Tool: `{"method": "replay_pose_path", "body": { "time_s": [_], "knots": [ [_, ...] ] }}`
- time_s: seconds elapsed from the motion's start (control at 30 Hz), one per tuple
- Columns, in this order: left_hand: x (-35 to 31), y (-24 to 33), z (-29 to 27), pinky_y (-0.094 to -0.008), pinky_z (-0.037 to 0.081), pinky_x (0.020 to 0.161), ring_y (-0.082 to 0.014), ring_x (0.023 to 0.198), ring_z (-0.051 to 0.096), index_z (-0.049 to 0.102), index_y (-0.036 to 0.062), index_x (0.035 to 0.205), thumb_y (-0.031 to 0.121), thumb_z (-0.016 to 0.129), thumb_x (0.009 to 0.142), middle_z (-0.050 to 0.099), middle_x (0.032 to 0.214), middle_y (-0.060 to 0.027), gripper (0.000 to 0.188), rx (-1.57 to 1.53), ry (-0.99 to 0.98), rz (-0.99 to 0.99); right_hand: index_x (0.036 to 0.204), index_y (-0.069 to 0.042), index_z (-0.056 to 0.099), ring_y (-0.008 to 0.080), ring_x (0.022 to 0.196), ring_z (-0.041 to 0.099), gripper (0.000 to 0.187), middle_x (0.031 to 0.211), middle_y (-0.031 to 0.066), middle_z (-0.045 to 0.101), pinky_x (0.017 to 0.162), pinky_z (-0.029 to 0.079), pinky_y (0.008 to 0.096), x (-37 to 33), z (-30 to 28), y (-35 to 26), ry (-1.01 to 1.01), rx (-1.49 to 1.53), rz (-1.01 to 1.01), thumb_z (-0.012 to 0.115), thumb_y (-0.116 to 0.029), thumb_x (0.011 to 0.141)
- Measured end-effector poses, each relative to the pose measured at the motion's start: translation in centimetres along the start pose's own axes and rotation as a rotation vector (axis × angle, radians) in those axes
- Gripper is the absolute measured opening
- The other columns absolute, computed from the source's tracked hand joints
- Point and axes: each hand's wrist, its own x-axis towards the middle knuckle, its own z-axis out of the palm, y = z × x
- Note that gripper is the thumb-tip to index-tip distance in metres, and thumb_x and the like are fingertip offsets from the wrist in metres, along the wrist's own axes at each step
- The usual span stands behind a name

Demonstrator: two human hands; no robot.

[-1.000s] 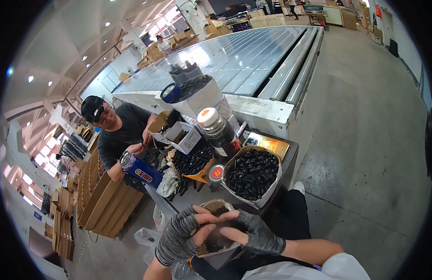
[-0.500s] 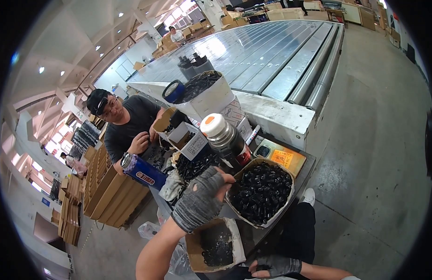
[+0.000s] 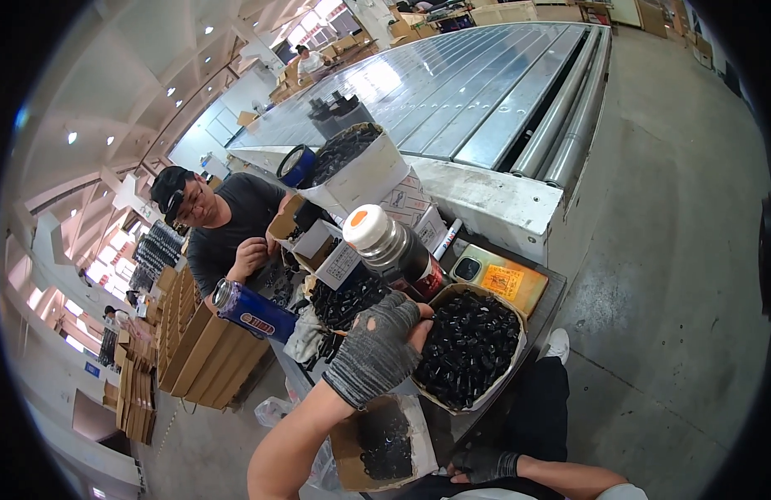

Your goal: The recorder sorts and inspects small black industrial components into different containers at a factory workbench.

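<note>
My left hand (image 3: 377,346), in a grey knitted fingerless glove, reaches over the near-left rim of an open box (image 3: 523,342) heaped with small shiny black parts (image 3: 469,346). Its fingers are curled together, and what they may hold is hidden. Low in the view, my right hand (image 3: 485,467) wears a dark fingerless glove and rests by my lap. Its fingers are bent in, and I cannot make out anything in them. Between the hands stands a smaller cardboard box (image 3: 346,454) with a thin layer of black bits (image 3: 385,442) at its bottom.
A white-capped bottle (image 3: 394,246), a blue can-shaped container (image 3: 256,310), a grey rag (image 3: 304,337) and a gold flat case (image 3: 494,279) crowd the bench. Beyond lies a metal roller table (image 3: 460,108). A co-worker (image 3: 227,221) handles small parts across the bench.
My left hand has shifted a little right along the box of black parts. My right hand's fingers have drawn in, and its forearm has moved slightly up. The view has tilted slightly.
</note>
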Motion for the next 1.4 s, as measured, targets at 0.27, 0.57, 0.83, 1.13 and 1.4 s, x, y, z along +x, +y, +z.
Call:
{"method": "replay_pose_path", "body": {
  "time_s": [0.27,0.57,0.83,1.13,1.4],
  "knots": [
    [0.6,2.5,1.0,-0.0438,0.053,0.069,-0.0362,0.077,0.065,0.064,0.0007,0.088,0.006,0.065,0.078,0.061,0.086,-0.019,0.012,0.271,-0.046,0.051,0.109,-0.001,0.066,0.0241,0.084,0.063,0.033,0.088,0.0098,0.066,0.08,0.05,0.0355,0.5,-0.1,0.7,-0.018,-0.024,0.037,0.064,-0.03,0.093],
    [2.2,3.0,1.5,-0.0431,0.055,0.069,-0.0348,0.08,0.067,0.07,0.003,0.091,0.012,0.069,0.083,0.064,0.087,-0.0166,0.012,0.246,-0.137,0.105,0.108,-0.001,0.067,0.0245,0.084,0.064,0.033,0.088,0.0114,0.067,0.079,0.051,0.0359,0.4,0.5,2.0,0.069,-0.051,0.023,0.065,-0.03,0.092],
    [0.1,1.8,-3.3,-0.0354,0.052,0.07,-0.0245,0.074,0.065,0.071,0.0019,0.097,0.01,0.067,0.089,0.065,0.08,-0.0114,0.012,-0.063,-0.017,0.025,0.108,-0.002,0.066,0.0266,0.088,0.065,0.034,0.094,0.0133,0.068,0.083,0.05,0.0369,0.3,0.5,1.7,0.067,-0.09,0.073,0.061,-0.033,0.094],
    [-10.1,-7.0,-5.6,-0.0384,0.054,0.081,-0.0302,0.093,0.068,0.068,0.0077,0.104,0.016,0.072,0.084,0.07,0.097,-0.0111,0.021,0.074,-0.257,-0.228,0.113,-0.003,0.066,0.0316,0.099,0.064,0.037,0.104,0.017,0.068,0.09,0.05,0.0379,0.8,1.5,2.1,0.052,-0.224,0.177,0.059,-0.036,0.096],
    [-12.7,-11.5,-0.5,-0.0417,0.052,0.089,-0.0346,0.098,0.066,0.065,0.0066,0.12,0.028,0.07,0.088,0.068,0.102,-0.0151,0.038,-0.115,-0.123,-0.175,0.124,-0.002,0.061,0.0277,0.109,0.063,0.037,0.116,0.0145,0.067,0.099,0.048,0.0364,-1.0,2.8,-0.3,0.118,-0.155,0.199,0.061,-0.027,0.098]
  ]
}}
